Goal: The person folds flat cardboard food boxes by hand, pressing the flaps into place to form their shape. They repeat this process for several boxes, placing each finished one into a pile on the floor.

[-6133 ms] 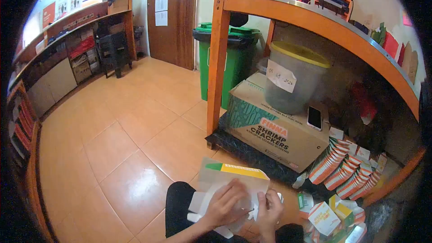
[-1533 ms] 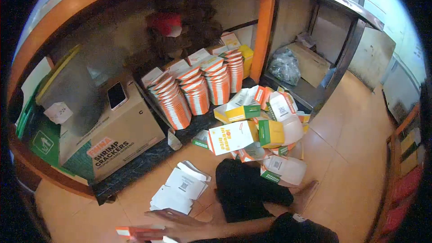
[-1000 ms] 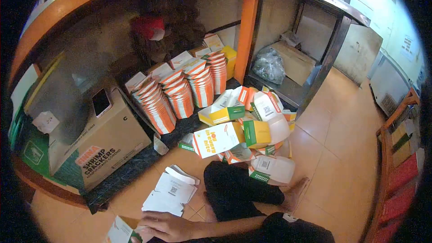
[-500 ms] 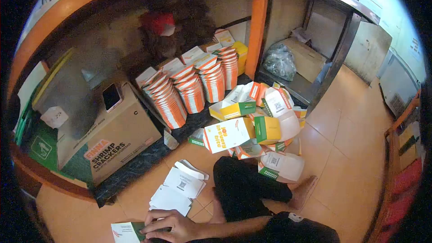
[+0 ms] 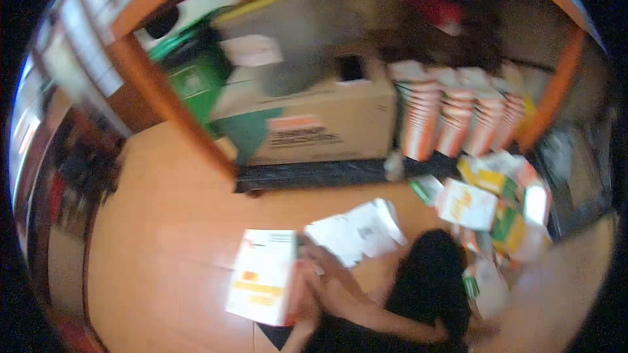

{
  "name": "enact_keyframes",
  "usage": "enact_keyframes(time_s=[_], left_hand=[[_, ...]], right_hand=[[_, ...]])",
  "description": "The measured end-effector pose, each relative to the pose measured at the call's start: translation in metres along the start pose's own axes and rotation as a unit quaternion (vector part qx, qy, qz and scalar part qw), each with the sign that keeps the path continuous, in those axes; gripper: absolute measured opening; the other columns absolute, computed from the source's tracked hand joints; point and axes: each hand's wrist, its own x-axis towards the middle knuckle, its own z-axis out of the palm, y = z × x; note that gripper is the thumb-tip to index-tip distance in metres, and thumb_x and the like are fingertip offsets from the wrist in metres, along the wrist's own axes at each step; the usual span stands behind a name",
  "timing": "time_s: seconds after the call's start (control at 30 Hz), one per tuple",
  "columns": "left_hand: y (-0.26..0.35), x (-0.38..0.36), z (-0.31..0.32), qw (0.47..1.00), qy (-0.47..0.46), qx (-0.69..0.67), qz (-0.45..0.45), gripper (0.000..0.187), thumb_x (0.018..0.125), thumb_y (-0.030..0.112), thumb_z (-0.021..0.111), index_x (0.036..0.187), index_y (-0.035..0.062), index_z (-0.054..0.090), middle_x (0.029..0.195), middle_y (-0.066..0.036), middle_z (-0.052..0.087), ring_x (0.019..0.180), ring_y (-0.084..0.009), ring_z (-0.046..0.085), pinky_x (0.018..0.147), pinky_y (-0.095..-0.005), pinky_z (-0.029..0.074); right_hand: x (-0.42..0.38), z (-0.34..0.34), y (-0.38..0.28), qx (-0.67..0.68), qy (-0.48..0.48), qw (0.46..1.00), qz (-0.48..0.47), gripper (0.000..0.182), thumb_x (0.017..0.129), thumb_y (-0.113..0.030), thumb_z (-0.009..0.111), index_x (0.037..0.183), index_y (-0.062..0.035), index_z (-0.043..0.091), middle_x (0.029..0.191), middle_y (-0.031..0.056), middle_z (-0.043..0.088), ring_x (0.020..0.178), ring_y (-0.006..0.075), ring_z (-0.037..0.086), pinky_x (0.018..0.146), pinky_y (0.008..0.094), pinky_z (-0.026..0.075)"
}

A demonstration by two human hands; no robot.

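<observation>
A white printed food box (image 5: 261,278) with orange sides and yellow lettering is held low over the tiled floor. My left hand (image 5: 305,299) is closed on its right side, at the lower part. My right hand (image 5: 319,263) grips the same side higher up, by the top corner; motion blur smears its fingers. Just beyond my right hand, flat white cartons (image 5: 356,230) lie overlapping on the floor, a dark printed square on one of them.
Loose folded boxes (image 5: 507,225) are heaped to the right of my knee (image 5: 432,268). Nested orange-and-white boxes (image 5: 454,114) stand in several stacks on the low shelf. Beside them sits a large cardboard carton (image 5: 320,124) with a phone (image 5: 351,69) on top. A green bin (image 5: 199,82) stands at left.
My view has swung left, so the shelf and heap appear farther right. The printed box has come up into full view, and my left hand now shows on it beside my right.
</observation>
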Motion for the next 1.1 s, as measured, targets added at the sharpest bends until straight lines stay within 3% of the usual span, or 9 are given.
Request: enact_keyframes(time_s=[0.07, 0.1, 0.27, 0.33, 0.4, 0.43, 0.57, 0.67, 1.1], left_hand=[[0.003, -0.004, 0.028, 0.986, 0.0, -0.169, -0.008, 0.04, 0.097, 0.018, 0.05, 0.132, -0.0009, 0.047, 0.126, -0.014, 0.055, 0.119, -0.0279, 0.05, 0.101, -0.0368, 0.04], [0.043, 0.006, 0.014, 0.99, 0.006, -0.137, 0.021, 0.039, 0.094, 0.017, 0.056, 0.128, 0.0006, 0.052, 0.124, -0.016, 0.056, 0.118, -0.0298, 0.052, 0.102, -0.0392, 0.04], [0.089, 0.057, -0.037, 0.929, -0.125, 0.033, 0.346, 0.065, 0.085, 0.032, 0.07, 0.139, 0.0061, 0.044, 0.142, -0.017, 0.043, 0.129, -0.0357, 0.043, 0.109, -0.0452, 0.032], [0.056, 0.063, -0.032, 0.935, -0.133, 0.036, 0.327, 0.061, 0.082, 0.034, 0.072, 0.131, 0.0051, 0.05, 0.13, -0.019, 0.05, 0.121, -0.0389, 0.047, 0.104, -0.0475, 0.036], [0.039, 0.062, -0.026, 0.95, -0.064, 0.022, 0.304, 0.057, 0.082, 0.031, 0.073, 0.128, 0.0054, 0.052, 0.125, -0.018, 0.053, 0.116, -0.0394, 0.05, 0.102, -0.0474, 0.038], [0.009, 0.061, -0.007, 0.968, -0.133, -0.176, 0.123, 0.055, 0.082, 0.03, 0.073, 0.126, 0.005, 0.053, 0.123, -0.017, 0.055, 0.115, -0.038, 0.052, 0.1, -0.0456, 0.04], [0.011, 0.053, 0.01, 0.875, -0.085, -0.469, -0.084, 0.052, 0.082, 0.027, 0.072, 0.125, 0.0046, 0.054, 0.121, -0.016, 0.056, 0.113, -0.0355, 0.053, 0.099, -0.0443, 0.041], [0.012, 0.046, 0.013, 0.832, -0.072, -0.537, -0.116, 0.05, 0.082, 0.025, 0.072, 0.124, 0.0043, 0.054, 0.12, -0.015, 0.057, 0.112, -0.0336, 0.054, 0.099, -0.0432, 0.042], [0.013, 0.04, 0.015, 0.794, -0.065, -0.588, -0.141, 0.042, 0.084, 0.016, 0.069, 0.121, 0.003, 0.057, 0.116, -0.012, 0.061, 0.106, -0.0255, 0.058, 0.095, -0.0388, 0.046]], right_hand=[[0.016, -0.009, -0.005, 0.064, -0.033, 0.997, 0.042, 0.037, 0.093, -0.025, 0.047, 0.115, 0.0021, 0.057, 0.114, 0.0255, 0.06, 0.112, 0.0365, 0.056, 0.096, 0.0395, 0.044], [0.021, -0.005, 0.056, -0.225, -0.051, 0.963, -0.139, 0.036, 0.088, -0.025, 0.054, 0.114, -0.0017, 0.051, 0.104, 0.0202, 0.062, 0.095, 0.0384, 0.062, 0.084, 0.0418, 0.051], [0.018, -0.017, 0.117, -0.024, 0.081, 0.985, -0.15, 0.044, 0.096, -0.033, 0.05, 0.129, -0.0033, 0.049, 0.112, 0.0144, 0.058, 0.104, 0.0273, 0.057, 0.096, 0.0383, 0.044], [0.015, -0.03, 0.038, 0.127, 0.005, 0.989, -0.073, 0.054, 0.091, -0.033, 0.065, 0.133, -0.0034, 0.046, 0.109, 0.0116, 0.063, 0.087, 0.0193, 0.06, 0.067, 0.0321, 0.048], [0.019, -0.034, 0.057, 0.103, -0.047, 0.993, -0.033, 0.063, 0.093, -0.039, 0.062, 0.14, -0.0048, 0.036, 0.113, 0.0103, 0.06, 0.093, 0.0189, 0.059, 0.071, 0.0298, 0.049], [0.019, -0.029, 0.043, 0.089, -0.015, 0.995, -0.053, 0.061, 0.093, -0.038, 0.061, 0.138, -0.0046, 0.038, 0.114, 0.0116, 0.059, 0.095, 0.02, 0.059, 0.074, 0.0298, 0.049], [0.012, -0.016, 0.012, -0.007, 0.088, 0.986, -0.139, 0.048, 0.095, -0.031, 0.059, 0.132, -0.0028, 0.047, 0.115, 0.0163, 0.057, 0.097, 0.0232, 0.059, 0.08, 0.0343, 0.05], [0.017, -0.02, 0.009, -0.108, 0.147, 0.956, -0.231, 0.029, 0.094, -0.022, 0.061, 0.11, 0.0015, 0.064, 0.101, 0.0167, 0.064, 0.088, 0.0251, 0.06, 0.079, 0.0353, 0.049], [0.025, -0.013, -0.002, -0.184, 0.069, 0.894, -0.403, 0.038, 0.078, 0.007, 0.068, 0.115, 0.0002, 0.065, 0.088, 0.0145, 0.065, 0.076, 0.0294, 0.06, 0.072, 0.0392, 0.049]])
